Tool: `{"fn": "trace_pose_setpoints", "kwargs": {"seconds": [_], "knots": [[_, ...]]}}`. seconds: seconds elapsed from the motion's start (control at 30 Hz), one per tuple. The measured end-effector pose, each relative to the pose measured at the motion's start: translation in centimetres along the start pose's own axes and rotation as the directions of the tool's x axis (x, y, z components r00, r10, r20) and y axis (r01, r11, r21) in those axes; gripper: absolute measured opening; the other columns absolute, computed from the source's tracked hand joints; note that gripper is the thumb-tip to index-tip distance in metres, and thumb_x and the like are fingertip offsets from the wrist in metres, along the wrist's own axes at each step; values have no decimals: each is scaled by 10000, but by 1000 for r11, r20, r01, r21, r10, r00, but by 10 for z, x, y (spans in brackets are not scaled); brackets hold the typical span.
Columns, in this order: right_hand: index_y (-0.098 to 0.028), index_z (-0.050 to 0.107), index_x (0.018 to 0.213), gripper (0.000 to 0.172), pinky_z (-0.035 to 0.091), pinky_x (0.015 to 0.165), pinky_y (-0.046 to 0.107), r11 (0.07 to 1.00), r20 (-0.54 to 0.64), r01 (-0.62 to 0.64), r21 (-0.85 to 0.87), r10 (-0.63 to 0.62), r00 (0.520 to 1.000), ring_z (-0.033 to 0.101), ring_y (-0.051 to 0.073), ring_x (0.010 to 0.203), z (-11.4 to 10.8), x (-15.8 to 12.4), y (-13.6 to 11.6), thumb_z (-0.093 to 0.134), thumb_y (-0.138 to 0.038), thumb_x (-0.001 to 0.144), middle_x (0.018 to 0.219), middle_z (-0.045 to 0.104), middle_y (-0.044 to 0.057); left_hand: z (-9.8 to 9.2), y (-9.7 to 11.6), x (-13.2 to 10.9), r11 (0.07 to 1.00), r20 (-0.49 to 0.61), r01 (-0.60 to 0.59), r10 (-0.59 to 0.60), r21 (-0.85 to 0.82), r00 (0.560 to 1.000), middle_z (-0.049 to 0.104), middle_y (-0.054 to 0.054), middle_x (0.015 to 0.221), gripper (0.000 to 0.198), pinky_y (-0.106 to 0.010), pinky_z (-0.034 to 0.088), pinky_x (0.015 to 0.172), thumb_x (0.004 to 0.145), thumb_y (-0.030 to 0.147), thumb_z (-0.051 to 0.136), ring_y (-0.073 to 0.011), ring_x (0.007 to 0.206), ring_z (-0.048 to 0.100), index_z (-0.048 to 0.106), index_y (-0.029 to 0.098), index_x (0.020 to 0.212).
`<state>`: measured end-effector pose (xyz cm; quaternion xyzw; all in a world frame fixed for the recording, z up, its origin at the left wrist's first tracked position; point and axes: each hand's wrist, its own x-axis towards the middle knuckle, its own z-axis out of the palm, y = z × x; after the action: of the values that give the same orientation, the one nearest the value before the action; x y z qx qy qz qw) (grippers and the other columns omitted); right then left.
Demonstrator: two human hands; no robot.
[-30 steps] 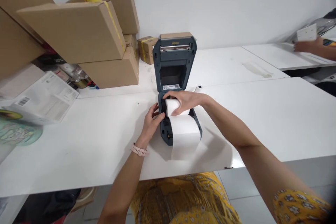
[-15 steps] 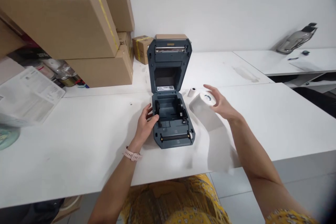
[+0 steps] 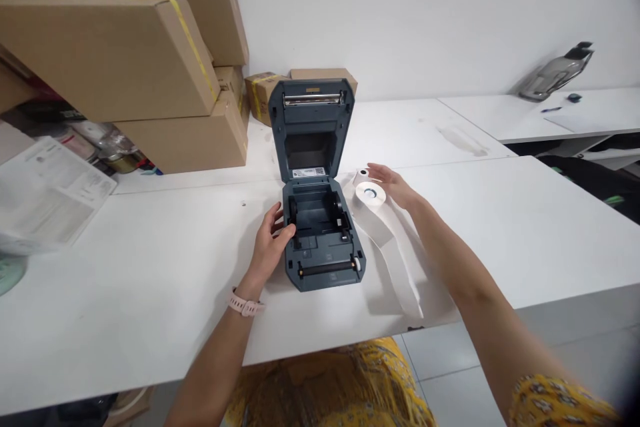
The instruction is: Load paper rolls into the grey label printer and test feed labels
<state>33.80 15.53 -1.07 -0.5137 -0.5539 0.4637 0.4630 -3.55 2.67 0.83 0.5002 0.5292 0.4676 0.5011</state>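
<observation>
A dark blue-grey label printer (image 3: 327, 240) stands on the white table with its lid (image 3: 313, 130) raised and its roll bay bare. Against the printer's left side rests my left hand (image 3: 270, 237), fingers apart and thumb over the rim. Right of the printer, a roll of white labels (image 3: 371, 194) lies flat on the table, its loose strip (image 3: 395, 260) trailing toward the front edge. My right hand (image 3: 393, 185) is open just behind and right of the roll, fingers stretched out. Beside those fingertips is a smaller white roll (image 3: 361, 177).
Cardboard boxes (image 3: 110, 60) are stacked at the back left, with smaller boxes (image 3: 323, 73) behind the printer. A plastic-wrapped printed package (image 3: 50, 193) lies at far left. A clear bottle (image 3: 555, 73) and a pen (image 3: 551, 109) are on the right-hand table.
The label roll, gripped and tilted in my right hand before, now lies flat on the table, released. My right hand has opened and shifted left. My left hand stays at the printer.
</observation>
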Motion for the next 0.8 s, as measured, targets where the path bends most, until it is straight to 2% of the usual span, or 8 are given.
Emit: {"fn": "trace_pose_setpoints", "kwargs": {"seconds": [0.1,0.2,0.33,0.43,0.5,0.6,0.63,0.8], "knots": [[-221,738,1129,728,582,1010,539,999,83,-34,13,32,996,734,311,1093,17,19,-6,977,-470,489,1137,795,109,-1,-2,1,1000,5,-9,9,4,1000,544,-163,1586,796,-520,523,1102,884,538,734,-344,1348,610,454,258,1574],[-220,704,948,596,608,933,508,997,61,-5,71,0,998,740,282,981,24,29,-28,922,-610,553,941,790,71,-1,-3,1,1000,2,-15,15,-3,1000,535,-174,1593,810,-526,516,1108,877,522,742,-348,1344,612,448,243,1579],[-307,648,1076,583,535,1071,424,961,-9,163,223,-165,986,674,212,1231,16,12,-77,618,-823,805,1218,759,25,0,-1,0,1000,-3,4,-4,2,1000,551,-170,1576,794,-531,512,1114,878,499,741,-347,1340,616,462,240,1574],[-338,629,1230,602,559,980,378,917,85,235,321,-275,958,681,210,1199,20,-25,-116,581,-807,857,1291,726,16,0,-2,1,1000,-3,-5,5,-13,1000,555,-161,1575,775,-530,530,1096,870,502,748,-353,1337,618,489,245,1554],[-304,600,1342,711,590,822,369,942,383,192,277,-291,877,726,239,1032,36,-49,-138,685,-776,818,1177,750,49,0,-4,3,999,-3,-11,10,-37,1000,555,-160,1576,788,-533,544,1077,853,511,757,-362,1325,625,495,247,1547],[-226,520,1463,730,544,697,312,971,836,239,1,-132,532,699,191,800,71,-68,-156,706,-658,905,994,740,51,1,-4,4,999,0,-5,5,-45,1000,545,-182,1583,839,-545,546,1066,823,508,769,-378,1321,626,476,219,1554],[-207,527,1454,676,512,670,290,942,876,320,-104,-66,478,660,165,742,83,-69,-157,671,-632,948,941,722,39,1,-4,3,999,-2,-6,6,-38,1000,541,-190,1586,845,-549,543,1070,821,501,766,-382,1329,622,470,207,1556],[-177,630,1304,451,461,719,308,632,837,654,-415,-15,546,631,193,786,123,-57,-140,557,-538,1042,974,732,73,2,2,-1,1000,0,-27,27,-10,1000,528,-183,1603,777,-538,518,1111,865,465,717,-376,1386,592,470,213,1558]]}}
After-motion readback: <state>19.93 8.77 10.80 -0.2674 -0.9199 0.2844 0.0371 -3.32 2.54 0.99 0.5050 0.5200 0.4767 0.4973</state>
